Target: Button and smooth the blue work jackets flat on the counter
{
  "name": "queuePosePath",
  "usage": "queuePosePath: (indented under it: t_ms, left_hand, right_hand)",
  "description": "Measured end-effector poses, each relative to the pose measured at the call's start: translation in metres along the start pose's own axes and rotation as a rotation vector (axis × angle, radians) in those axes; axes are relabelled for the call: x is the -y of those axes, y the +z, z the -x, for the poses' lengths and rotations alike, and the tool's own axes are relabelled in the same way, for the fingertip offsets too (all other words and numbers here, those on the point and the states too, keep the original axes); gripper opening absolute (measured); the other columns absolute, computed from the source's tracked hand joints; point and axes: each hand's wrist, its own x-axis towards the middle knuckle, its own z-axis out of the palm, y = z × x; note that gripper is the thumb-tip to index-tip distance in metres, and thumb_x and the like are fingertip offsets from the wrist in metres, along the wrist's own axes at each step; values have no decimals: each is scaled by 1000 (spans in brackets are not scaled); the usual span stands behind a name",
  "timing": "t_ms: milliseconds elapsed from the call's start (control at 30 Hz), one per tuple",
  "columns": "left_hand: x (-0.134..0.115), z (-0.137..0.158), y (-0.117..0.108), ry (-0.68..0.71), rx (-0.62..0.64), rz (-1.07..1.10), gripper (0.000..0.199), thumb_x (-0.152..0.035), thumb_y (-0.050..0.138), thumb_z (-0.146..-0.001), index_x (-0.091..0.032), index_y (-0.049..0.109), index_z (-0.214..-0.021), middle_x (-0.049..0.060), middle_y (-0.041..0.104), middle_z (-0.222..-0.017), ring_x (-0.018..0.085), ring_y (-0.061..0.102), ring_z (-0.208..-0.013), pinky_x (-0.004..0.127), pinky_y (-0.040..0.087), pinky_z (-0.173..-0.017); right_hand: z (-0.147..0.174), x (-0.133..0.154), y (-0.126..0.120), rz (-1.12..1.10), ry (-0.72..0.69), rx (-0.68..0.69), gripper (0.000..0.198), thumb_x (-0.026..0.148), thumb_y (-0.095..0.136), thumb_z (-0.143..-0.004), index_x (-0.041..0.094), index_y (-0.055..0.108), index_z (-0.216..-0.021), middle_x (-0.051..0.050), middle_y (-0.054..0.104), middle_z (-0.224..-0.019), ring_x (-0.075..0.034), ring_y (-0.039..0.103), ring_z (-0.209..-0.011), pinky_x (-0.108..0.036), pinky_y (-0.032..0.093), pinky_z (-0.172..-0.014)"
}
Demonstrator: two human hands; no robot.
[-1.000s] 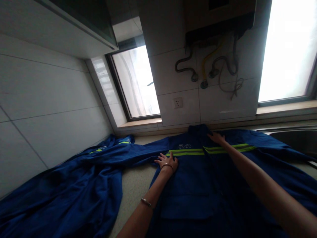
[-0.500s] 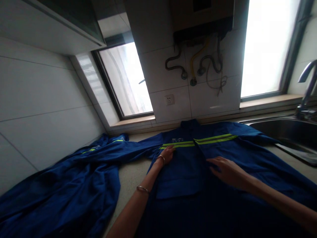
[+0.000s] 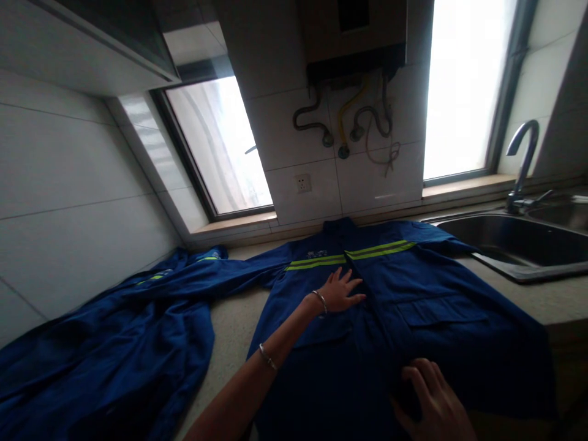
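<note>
A blue work jacket [image 3: 441,275] with yellow-green stripes across the chest lies spread front up on the counter, collar towards the wall. My left hand [image 3: 340,291], with a bangle at the wrist and another on the forearm, rests flat on its front beside the middle opening, fingers spread. Lower down, over the dark lower front, is my right hand [image 3: 436,401]. Its fingers are curved and the thumb stands apart from them; no fabric shows pinched between. A second heap of blue clothing [image 3: 151,331] lies to the left, overlapping the jacket's outstretched sleeve.
At the right is a steel sink [image 3: 519,242] with a curved faucet [image 3: 523,162]. A pale counter [image 3: 239,312] shows between the garments. Behind stand a tiled wall with a socket [image 3: 303,183], hoses below a water heater [image 3: 353,37], and two windows. A cabinet [image 3: 92,49] hangs upper left.
My left hand has slid right from the chest stripe to near the middle opening, its fingers now spread. My right hand has moved down towards the lower front. The view has turned slightly right.
</note>
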Motion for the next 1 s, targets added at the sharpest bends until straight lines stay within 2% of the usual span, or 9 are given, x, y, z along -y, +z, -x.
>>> queuePosePath:
  t_ms: [133,333,400,500,567,667,833,900,1000]
  left_hand:
    - [-15,-1,25,-41,188,78,81,-71,21,-82,-24,5,-146,14,2,-152,36,0,-137,62,8,-104]
    - [-15,-3,27,-64,220,86,78,-68,24,-83,-26,1,-145,11,-3,-152,34,-2,-138,60,7,-105]
    - [-14,-2,16,-48,234,70,77,-63,31,-85,-23,8,-146,14,3,-152,34,5,-138,56,14,-106]
    - [-21,4,-12,9,270,26,58,-44,43,-86,-17,37,-137,15,36,-142,28,35,-129,39,32,-102]
    - [-35,14,-34,0,227,-47,40,-35,47,-83,-17,58,-117,12,57,-122,24,53,-111,33,43,-91]
    - [-70,31,-54,-50,91,-198,25,-33,51,-78,-18,68,-90,10,65,-100,24,60,-92,31,49,-71]
    - [-129,48,-37,301,679,-90,12,-34,65,-72,-22,65,-71,-1,68,-73,17,63,-67,22,45,-51]
    - [-141,50,-18,318,603,-184,5,-26,63,-73,-21,64,-72,1,69,-76,19,64,-67,25,45,-49]
    - [-149,51,8,248,300,-269,9,-12,58,-73,-19,64,-72,7,70,-79,23,65,-68,32,49,-53]
  right_hand:
    - [-1,5,0,57,16,47,9,24,59,-75,22,58,-84,-7,56,-89,-22,52,-81,-36,44,-71]
    - [-9,18,-17,-29,74,61,8,18,54,-76,23,60,-75,-3,61,-84,-20,53,-80,-33,40,-71]
    - [-13,16,-25,-83,116,120,8,19,53,-77,22,60,-73,-2,61,-79,-18,54,-77,-32,40,-70]
    - [-21,7,-39,-199,249,234,9,25,54,-77,21,61,-74,-2,61,-78,-16,55,-73,-29,42,-68]
    - [-31,-3,-47,-321,343,321,12,27,52,-77,20,62,-76,-2,61,-78,-15,56,-71,-26,42,-67]
    - [-50,-17,-56,-534,401,428,15,27,51,-76,17,62,-74,-1,60,-72,-14,55,-68,-23,42,-62]
    - [-77,-30,-63,-730,443,487,15,28,55,-72,14,60,-67,1,55,-63,-12,50,-61,-21,38,-54]
    - [-85,-30,-66,-769,456,505,16,29,56,-71,14,60,-68,1,55,-62,-12,49,-60,-21,37,-52]
    - [-94,-31,-71,-807,468,506,17,29,57,-71,13,61,-67,0,55,-62,-12,49,-59,-21,37,-52]
